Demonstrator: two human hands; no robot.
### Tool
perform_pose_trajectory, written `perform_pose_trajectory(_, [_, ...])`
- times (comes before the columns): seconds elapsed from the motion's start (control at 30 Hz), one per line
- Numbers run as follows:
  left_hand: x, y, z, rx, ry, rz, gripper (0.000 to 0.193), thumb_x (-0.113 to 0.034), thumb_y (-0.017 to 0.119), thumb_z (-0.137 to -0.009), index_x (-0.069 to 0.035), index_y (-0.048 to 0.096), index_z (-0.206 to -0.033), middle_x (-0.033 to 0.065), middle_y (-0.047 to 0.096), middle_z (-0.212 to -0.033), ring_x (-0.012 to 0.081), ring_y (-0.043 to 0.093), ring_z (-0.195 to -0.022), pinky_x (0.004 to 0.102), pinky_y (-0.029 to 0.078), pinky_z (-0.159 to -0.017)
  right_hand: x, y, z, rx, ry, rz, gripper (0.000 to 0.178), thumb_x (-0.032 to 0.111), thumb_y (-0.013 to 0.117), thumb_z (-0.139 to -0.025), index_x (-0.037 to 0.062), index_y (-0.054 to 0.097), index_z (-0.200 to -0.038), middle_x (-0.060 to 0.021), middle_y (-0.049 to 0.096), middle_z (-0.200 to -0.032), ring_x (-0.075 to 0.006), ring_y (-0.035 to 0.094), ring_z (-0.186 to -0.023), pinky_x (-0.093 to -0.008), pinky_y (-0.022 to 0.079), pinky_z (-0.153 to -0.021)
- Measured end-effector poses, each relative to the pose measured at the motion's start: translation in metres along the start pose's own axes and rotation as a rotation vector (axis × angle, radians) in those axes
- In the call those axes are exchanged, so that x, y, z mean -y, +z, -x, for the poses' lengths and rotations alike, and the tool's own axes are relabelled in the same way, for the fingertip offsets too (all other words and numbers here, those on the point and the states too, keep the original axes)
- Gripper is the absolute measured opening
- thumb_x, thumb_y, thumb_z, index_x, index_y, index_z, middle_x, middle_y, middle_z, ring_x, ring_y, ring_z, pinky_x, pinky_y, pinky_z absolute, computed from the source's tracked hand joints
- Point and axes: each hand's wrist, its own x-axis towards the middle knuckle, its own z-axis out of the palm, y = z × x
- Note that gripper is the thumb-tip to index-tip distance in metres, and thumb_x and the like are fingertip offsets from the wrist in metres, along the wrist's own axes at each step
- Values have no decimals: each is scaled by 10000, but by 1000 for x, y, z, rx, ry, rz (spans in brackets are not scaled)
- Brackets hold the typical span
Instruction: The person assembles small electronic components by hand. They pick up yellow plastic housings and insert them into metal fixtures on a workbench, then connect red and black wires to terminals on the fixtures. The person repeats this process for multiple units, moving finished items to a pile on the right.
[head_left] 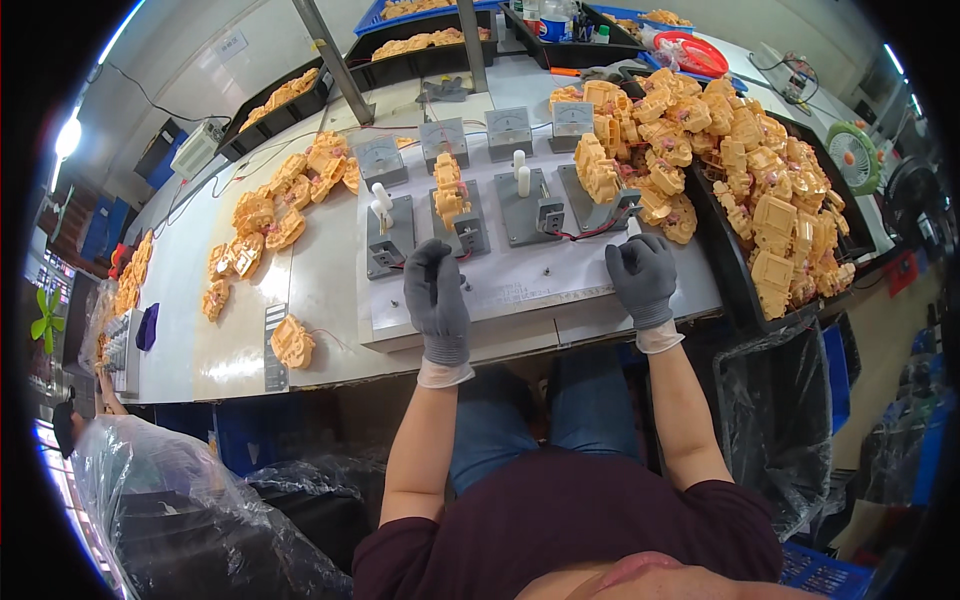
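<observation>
My left hand (pixel 437 300), in a grey glove, is closed just in front of the second grey metal fixture (pixel 470 238). A yellow-orange plastic housing (pixel 450 192) stands on that fixture. Also gloved and closed, my right hand (pixel 642 280) is at the front of the fourth fixture (pixel 578 190), which bears another yellow-orange housing (pixel 597 168). What the fingers of either hand hold, if anything, is hidden. The first fixture (pixel 392 240) and the third fixture (pixel 520 210) show bare white pegs. All stand on a white board (pixel 500 300).
Behind the fixtures stands a row of needle meters (pixel 442 138). Housings heap up at the right, over a black tray (pixel 720 245). More housings (pixel 270 215) lie on the left of the table, one (pixel 292 342) near its front edge. Metal posts (pixel 335 60) rise at the back.
</observation>
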Motion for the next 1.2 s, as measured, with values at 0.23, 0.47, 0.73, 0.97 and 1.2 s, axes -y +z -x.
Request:
perform_pose_trajectory(0.23, [-3, 65, 49, 478, 414, -105, 339, 114, 556, -767, -1, 504, -1082, 108, 512, -1071, 129, 512, -848, 251, 437, -761, -1, -4, 1, 77, 45, 0, 155, 196, 694, -708, 77, 610, -656, -51, 584, -715, -279, 560, -753, -374, 454, -680])
perform_pose_trajectory(0.47, [18, 138, 38, 524, 212, -144, 632, -134, 629, -696, -61, 416, -1286, 167, 450, -1169, 278, 517, -1019, 365, 427, -910, -14, -35, -7, 268, 33, -47, 398, 194, 732, -665, 73, 621, -1028, -128, 565, -1033, -302, 557, -955, -384, 465, -839])
perform_pose_trajectory(0.73, [24, 149, 35, 616, 57, -121, 739, -89, 546, -612, -76, 381, -1333, 175, 423, -1207, 304, 471, -1096, 373, 382, -983, -35, -18, -10, 378, 245, -163, 398, 205, 755, -663, 50, 631, -1007, -126, 563, -1013, -280, 582, -940, -348, 483, -808])
perform_pose_trajectory(0.97, [18, 145, 31, 756, -163, 144, 708, -37, 524, -677, -57, 373, -1368, 65, 462, -1260, 175, 443, -1152, 293, 386, -909, -35, -41, -69, 305, 410, -561, 330, 238, 695, -757, 12, 639, -991, -115, 647, -910, -177, 624, -827, -301, 493, -746])
perform_pose_trajectory(1.2, [19, 147, 38, 764, -321, 260, 668, -32, 490, -628, 25, 437, -1292, 86, 549, -1107, 175, 520, -975, 286, 421, -854, -4, 6, -129, 538, 63, -67, 568, 344, 621, -717, 173, 480, -1240, -208, 633, -924, -385, 619, -819, -424, 500, -718])
